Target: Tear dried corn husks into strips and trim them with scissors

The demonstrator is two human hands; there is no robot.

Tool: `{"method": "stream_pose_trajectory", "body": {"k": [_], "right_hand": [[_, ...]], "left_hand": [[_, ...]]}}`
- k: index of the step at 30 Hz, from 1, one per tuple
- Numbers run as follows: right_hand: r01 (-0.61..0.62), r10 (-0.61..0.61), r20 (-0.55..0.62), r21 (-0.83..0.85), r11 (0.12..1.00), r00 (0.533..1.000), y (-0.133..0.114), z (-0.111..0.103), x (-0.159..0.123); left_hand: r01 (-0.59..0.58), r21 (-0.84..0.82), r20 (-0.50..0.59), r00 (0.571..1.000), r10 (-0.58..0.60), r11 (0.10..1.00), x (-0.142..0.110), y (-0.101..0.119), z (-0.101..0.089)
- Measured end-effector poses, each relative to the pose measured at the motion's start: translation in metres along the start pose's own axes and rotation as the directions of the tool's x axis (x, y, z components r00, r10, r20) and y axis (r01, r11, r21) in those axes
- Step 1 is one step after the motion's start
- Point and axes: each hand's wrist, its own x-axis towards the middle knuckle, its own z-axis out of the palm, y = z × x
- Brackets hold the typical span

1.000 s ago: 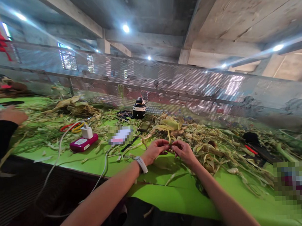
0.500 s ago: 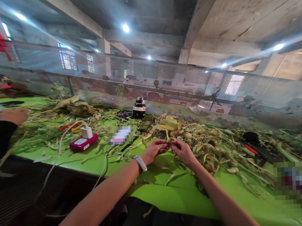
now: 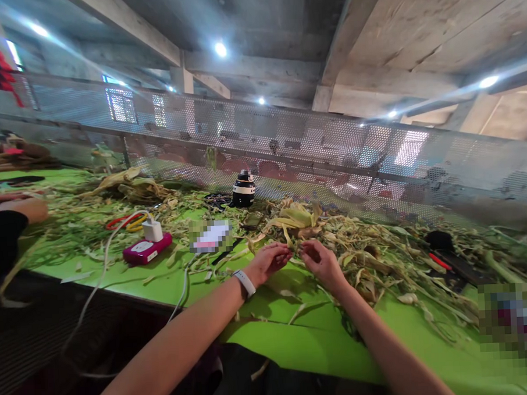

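A narrow strip of corn husk [image 3: 287, 234] stands up from the fingertips of my left hand [image 3: 269, 263], which pinches its lower end. The left wrist wears a white band [image 3: 245, 283]. Just to the right, my right hand [image 3: 323, 266] is held a little apart from the left one. Its fingers are bent, with a small gap between thumb and forefinger, and I see nothing clearly held there. Behind both hands lies a larger pale yellow-green husk [image 3: 296, 217] on a heap of dry husk shreds [image 3: 361, 245].
On the green tabletop [image 3: 305, 344] lie a blurred-out phone-like thing [image 3: 211, 236] and a magenta box [image 3: 147, 249] with a white charger [image 3: 152, 230] and cable. A black-and-white jar [image 3: 243, 189] stands before the mesh screen [image 3: 265, 145]. Another person's hand [image 3: 26, 208] is at left.
My hands were together at the husk strip; now the right hand has drawn slightly away to the right. The strip's top has shifted a little left. The other person's hand has moved slightly.
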Motion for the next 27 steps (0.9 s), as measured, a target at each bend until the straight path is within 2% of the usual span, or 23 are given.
{"method": "stream_pose_trajectory", "body": {"k": [2,4,9,20,27], "right_hand": [[0.164,-0.16,0.041,-0.136,0.977,0.986,-0.0013,-0.0003,-0.0019],[0.276,-0.259,0.103,-0.218,0.936,0.96,-0.0018,-0.0001,-0.0029],[0.359,-0.324,0.159,-0.306,0.882,0.933,-0.0011,-0.0004,-0.0037],[0.331,-0.312,0.114,-0.404,0.853,0.943,0.0016,0.0015,-0.0017],[0.21,-0.226,0.007,-0.401,0.892,0.974,0.003,0.0083,-0.0028]], "left_hand": [[0.014,-0.039,0.031,0.999,-0.013,0.999,0.0007,-0.0005,-0.0001],[0.023,-0.076,0.067,0.998,-0.018,0.997,0.001,-0.0012,-0.0004],[0.058,-0.078,0.13,0.99,-0.048,0.995,0.002,-0.0022,-0.0027],[0.119,-0.087,0.16,0.982,-0.104,0.989,-0.0013,-0.0027,0.0014],[0.034,-0.025,0.172,0.985,-0.029,0.999,-0.002,-0.0072,0.0015]]}}
